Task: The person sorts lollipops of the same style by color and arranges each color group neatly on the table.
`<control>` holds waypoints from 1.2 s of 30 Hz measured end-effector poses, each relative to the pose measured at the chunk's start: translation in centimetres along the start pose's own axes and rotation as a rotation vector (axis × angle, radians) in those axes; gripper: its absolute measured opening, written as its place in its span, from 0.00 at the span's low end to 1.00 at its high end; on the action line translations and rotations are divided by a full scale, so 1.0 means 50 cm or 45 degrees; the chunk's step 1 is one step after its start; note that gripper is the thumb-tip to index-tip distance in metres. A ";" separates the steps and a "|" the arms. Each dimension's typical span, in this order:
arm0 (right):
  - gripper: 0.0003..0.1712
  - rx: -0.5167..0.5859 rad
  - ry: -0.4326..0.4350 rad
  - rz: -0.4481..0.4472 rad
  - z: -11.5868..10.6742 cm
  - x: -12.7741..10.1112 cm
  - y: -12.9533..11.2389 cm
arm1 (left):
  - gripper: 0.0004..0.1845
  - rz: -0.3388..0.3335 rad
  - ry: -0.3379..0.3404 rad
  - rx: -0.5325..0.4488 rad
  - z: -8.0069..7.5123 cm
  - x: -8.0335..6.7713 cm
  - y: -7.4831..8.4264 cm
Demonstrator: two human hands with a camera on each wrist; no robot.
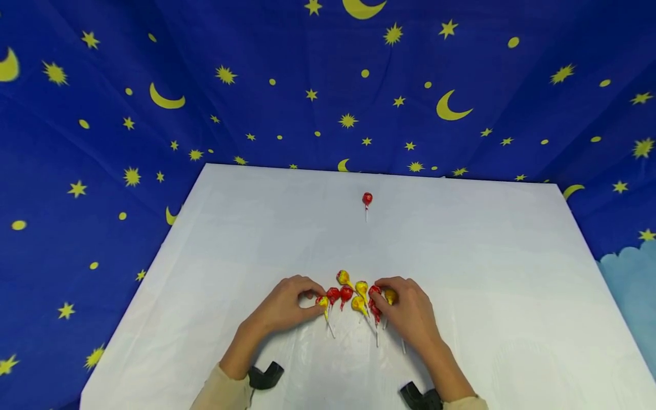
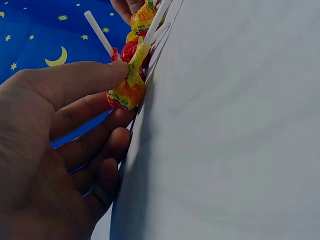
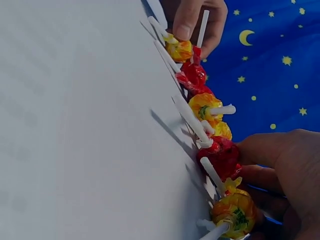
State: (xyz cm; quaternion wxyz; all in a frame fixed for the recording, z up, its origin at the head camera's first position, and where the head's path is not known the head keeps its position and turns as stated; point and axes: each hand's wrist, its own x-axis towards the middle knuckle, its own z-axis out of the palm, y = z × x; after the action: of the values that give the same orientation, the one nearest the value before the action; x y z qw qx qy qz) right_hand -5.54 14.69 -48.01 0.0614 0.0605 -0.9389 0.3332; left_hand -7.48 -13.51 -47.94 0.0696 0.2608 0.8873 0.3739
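Wrapped lollipops lie in a loose cluster on the white table. My left hand is at the cluster's left end, pinching a yellow-and-red lollipop between thumb and fingers. Just right of it are two red lollipops. Several yellow lollipops are in the middle. My right hand is at the right end, with thumb and index finger around a red lollipop. Another yellow lollipop sits beside that hand's fingers, partly hidden by the hand in the head view.
A single red lollipop lies apart near the table's far side, stick toward me. Black wrist mounts are on both forearms. Blue cloth with yellow moons and stars hangs behind the table and at its sides.
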 end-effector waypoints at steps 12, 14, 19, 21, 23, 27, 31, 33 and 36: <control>0.12 0.052 0.003 -0.017 -0.010 -0.005 0.015 | 0.11 0.011 0.016 0.002 0.004 0.001 -0.006; 0.13 0.060 0.006 -0.023 -0.011 -0.005 0.015 | 0.11 0.012 0.016 -0.002 0.004 0.002 -0.007; 0.14 0.065 -0.015 -0.011 -0.008 -0.004 0.015 | 0.12 0.016 0.013 -0.014 0.003 0.003 -0.009; 0.14 0.055 -0.024 0.000 -0.007 -0.004 0.014 | 0.12 0.020 0.010 -0.022 0.003 0.002 -0.009; 0.15 0.044 -0.026 0.008 -0.006 -0.001 0.011 | 0.12 0.020 0.006 -0.024 0.002 0.001 -0.009; 0.14 0.034 -0.033 0.037 -0.006 0.006 0.006 | 0.12 0.015 0.004 -0.025 0.003 0.000 -0.010; 0.12 0.042 -0.054 0.068 -0.007 0.015 0.002 | 0.12 0.007 0.002 -0.032 0.003 -0.001 -0.010; 0.11 0.042 -0.063 0.072 -0.008 0.018 0.000 | 0.12 0.006 0.002 -0.034 0.003 0.000 -0.010; 0.11 0.050 -0.065 0.059 -0.009 0.023 0.000 | 0.11 0.004 0.005 -0.032 0.003 0.000 -0.010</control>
State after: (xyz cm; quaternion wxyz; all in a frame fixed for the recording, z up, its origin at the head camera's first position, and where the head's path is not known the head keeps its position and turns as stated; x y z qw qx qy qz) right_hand -6.64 14.87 -47.47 0.0284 0.0483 -0.9346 0.3513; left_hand -7.65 -13.71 -48.37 0.0705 0.2605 0.8823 0.3857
